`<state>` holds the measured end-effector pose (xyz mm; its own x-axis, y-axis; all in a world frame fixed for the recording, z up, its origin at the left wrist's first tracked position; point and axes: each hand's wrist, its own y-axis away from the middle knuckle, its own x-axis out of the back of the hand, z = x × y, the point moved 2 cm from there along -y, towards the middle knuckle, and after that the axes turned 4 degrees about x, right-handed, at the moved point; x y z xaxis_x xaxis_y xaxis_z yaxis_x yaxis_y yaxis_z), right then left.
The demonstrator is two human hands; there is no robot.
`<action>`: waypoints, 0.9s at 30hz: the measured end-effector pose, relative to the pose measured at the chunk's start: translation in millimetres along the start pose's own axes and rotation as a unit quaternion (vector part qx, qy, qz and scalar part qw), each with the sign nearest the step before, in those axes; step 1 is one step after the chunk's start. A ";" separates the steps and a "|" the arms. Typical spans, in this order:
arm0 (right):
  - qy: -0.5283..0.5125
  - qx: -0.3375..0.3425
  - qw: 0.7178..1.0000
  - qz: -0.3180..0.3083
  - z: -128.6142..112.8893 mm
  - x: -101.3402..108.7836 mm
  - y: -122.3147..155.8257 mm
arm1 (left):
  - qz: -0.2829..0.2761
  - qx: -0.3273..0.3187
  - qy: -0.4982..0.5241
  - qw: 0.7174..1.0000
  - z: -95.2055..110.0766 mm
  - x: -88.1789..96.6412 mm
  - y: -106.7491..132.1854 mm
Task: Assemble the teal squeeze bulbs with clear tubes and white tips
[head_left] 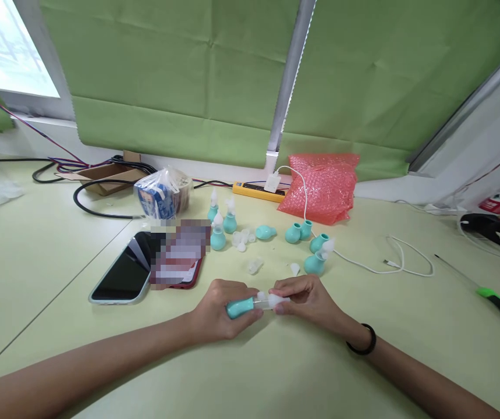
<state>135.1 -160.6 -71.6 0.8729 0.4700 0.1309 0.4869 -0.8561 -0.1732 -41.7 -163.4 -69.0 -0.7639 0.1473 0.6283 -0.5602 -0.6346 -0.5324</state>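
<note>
My left hand [218, 311] is closed round the teal rubber bulb [240, 306] of a small aspirator, held just above the pale green table [276, 372]. My right hand [304, 299] pinches the clear plastic tip [271, 300] at the bulb's open end; a black band sits on that wrist. The two hands meet in the middle near the table's front. Beyond them lie several more teal bulbs [315, 263], some standing with tips fitted [217, 234], and loose clear tips [254, 266].
Two phones [123, 273] lie left of the hands. A bagged item [162, 195], a cardboard tray [105, 177], black cables, a yellow power strip [256, 191] and pink bubble wrap [323, 186] line the back. A white cable [398, 262] and green-handled screwdriver [494, 298] lie right.
</note>
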 end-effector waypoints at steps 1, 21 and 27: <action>0.002 -0.001 1.000 -0.001 1.1 0.0 0.4 | 0.005 -0.003 0.001 1.000 -0.2 -0.3 0.3; 0.557 0.112 0.773 0.282 -77.1 34.9 -133.8 | 0.063 0.124 0.095 0.986 -6.2 8.1 -2.6; 0.571 0.055 0.772 0.273 -30.8 45.9 -169.1 | 0.058 0.119 0.078 0.988 -7.4 5.7 -1.3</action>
<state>91.9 -0.8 -6.2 0.3835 -0.5043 0.7737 0.1093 -0.8071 -0.5802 -47.7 -156.2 -69.0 -0.8691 0.1672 0.4656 -0.3893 -0.8119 -0.4350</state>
